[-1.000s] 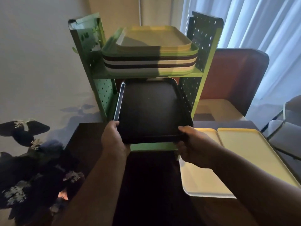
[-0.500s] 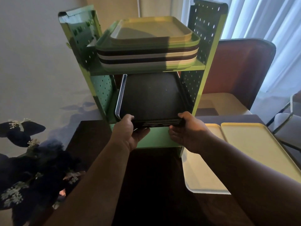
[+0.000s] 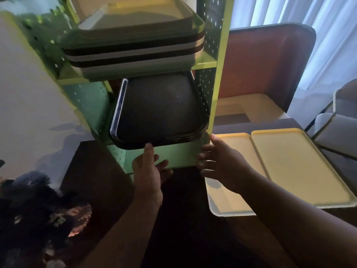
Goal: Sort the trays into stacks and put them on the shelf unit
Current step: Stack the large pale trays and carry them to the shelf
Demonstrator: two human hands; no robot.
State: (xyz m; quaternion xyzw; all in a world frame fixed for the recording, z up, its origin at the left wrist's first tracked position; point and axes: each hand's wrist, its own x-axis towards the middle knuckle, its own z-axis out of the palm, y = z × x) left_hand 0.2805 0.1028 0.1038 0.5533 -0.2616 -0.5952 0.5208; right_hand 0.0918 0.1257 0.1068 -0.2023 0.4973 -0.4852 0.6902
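A stack of dark brown trays (image 3: 158,111) lies on the lower level of the green pegboard shelf unit (image 3: 218,78), its front edge sticking out a little. My left hand (image 3: 149,167) is just below that front edge, fingers relaxed, thumb tip touching the stack's rim. My right hand (image 3: 218,161) hovers open beside the shelf's front right post, holding nothing. On the upper level sits a mixed stack of trays (image 3: 133,45) in green, brown, white and yellow. Two yellow trays (image 3: 293,167) lie on a white tray (image 3: 222,207) on the table at right.
The shelf unit stands on a dark table (image 3: 92,171). A dark plant with small pale flowers (image 3: 34,209) fills the lower left. A brown chair (image 3: 268,60) with a cream seat stands behind the table at right, before light curtains (image 3: 309,14).
Both hands have let go of the brown tray stack after sliding it into the lower level. They now sit just off its front edge. The view moved closer.
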